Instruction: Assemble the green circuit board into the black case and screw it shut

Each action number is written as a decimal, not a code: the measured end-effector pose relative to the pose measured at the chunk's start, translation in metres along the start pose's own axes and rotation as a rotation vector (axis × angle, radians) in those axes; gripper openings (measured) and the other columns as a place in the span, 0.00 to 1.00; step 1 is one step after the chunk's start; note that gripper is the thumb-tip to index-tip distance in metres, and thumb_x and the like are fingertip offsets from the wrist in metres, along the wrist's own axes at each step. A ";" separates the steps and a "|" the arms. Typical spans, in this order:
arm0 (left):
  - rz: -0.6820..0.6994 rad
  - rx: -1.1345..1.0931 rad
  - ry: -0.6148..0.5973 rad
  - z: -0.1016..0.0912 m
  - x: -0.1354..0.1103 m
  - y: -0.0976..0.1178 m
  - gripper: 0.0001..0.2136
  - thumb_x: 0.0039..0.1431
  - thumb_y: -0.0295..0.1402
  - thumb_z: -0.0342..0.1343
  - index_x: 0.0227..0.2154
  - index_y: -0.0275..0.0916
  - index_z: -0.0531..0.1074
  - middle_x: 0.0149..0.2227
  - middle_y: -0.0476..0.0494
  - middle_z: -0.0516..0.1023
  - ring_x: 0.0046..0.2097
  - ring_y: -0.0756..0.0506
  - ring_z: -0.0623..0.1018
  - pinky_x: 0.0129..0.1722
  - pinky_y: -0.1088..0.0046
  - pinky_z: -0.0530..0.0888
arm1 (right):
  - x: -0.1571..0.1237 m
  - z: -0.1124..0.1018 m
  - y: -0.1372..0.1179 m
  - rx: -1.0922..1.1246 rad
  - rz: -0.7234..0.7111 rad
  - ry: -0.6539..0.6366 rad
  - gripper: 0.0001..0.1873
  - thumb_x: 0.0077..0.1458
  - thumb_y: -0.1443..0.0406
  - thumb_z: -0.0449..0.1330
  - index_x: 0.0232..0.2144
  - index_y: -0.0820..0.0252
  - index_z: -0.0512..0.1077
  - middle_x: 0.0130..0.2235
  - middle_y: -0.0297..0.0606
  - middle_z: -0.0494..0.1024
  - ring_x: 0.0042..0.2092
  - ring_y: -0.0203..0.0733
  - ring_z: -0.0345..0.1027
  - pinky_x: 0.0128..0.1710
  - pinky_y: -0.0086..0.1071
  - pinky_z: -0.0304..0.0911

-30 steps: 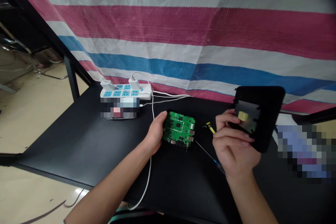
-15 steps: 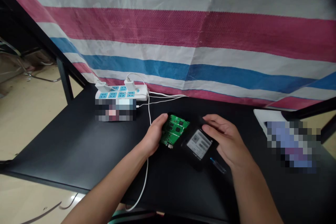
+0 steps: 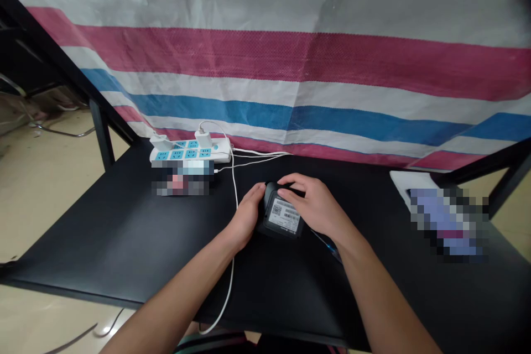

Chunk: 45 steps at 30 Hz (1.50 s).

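A black plastic device cover (image 3: 284, 215) with a white printed label lies tilted between my two hands, near the middle of the black table. My right hand (image 3: 313, 202) grips the cover's upper right side, its fingers curled over the top edge. At the left side, my left hand (image 3: 248, 215) is closed around the device's edge. The green circuit board is hidden from view, with the cover over the spot where my left hand holds. Beside my right wrist lies a thin screwdriver (image 3: 329, 245) with a clear blue handle, partly covered by the forearm.
A white power strip (image 3: 215, 153) with plugged-in chargers stands at the back left, a blurred-out object (image 3: 185, 178) in front of it. A white cable (image 3: 230, 282) crosses the table left of my hands. At the right lies a white sheet (image 3: 410, 180) under another blurred item.
My right hand has brought the labelled cover leftward to my left hand and turned it. The green board, visible before in my left hand, is now covered. The view has tipped up slightly.
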<state>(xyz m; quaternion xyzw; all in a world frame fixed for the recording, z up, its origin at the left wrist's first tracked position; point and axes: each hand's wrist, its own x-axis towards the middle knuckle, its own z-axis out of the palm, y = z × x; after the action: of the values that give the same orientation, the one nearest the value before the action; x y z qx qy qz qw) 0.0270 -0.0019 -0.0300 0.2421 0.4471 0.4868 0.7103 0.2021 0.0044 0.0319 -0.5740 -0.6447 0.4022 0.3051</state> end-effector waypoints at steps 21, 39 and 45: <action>-0.091 -0.123 -0.013 0.003 -0.006 0.004 0.23 0.63 0.54 0.68 0.44 0.36 0.81 0.39 0.40 0.86 0.45 0.38 0.85 0.47 0.64 0.79 | 0.004 0.007 -0.016 -0.355 -0.068 0.076 0.13 0.66 0.55 0.63 0.49 0.43 0.82 0.44 0.40 0.85 0.49 0.54 0.80 0.50 0.48 0.71; 0.091 -0.086 -0.011 0.004 -0.008 0.004 0.26 0.56 0.57 0.73 0.45 0.39 0.81 0.43 0.41 0.85 0.50 0.37 0.83 0.52 0.64 0.78 | -0.017 0.027 0.005 -0.185 -0.221 0.712 0.19 0.66 0.52 0.62 0.55 0.49 0.76 0.55 0.46 0.80 0.56 0.58 0.72 0.57 0.54 0.67; 0.222 0.087 0.062 -0.003 0.001 -0.004 0.23 0.65 0.58 0.65 0.43 0.40 0.81 0.40 0.43 0.84 0.45 0.41 0.81 0.47 0.69 0.76 | -0.017 0.034 0.028 0.195 0.107 0.338 0.33 0.64 0.41 0.61 0.62 0.52 0.72 0.50 0.45 0.84 0.52 0.54 0.80 0.53 0.46 0.74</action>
<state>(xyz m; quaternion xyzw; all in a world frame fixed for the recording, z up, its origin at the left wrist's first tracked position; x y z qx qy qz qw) 0.0260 -0.0031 -0.0350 0.3057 0.4600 0.5496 0.6268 0.1895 -0.0177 -0.0082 -0.6347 -0.5108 0.3762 0.4413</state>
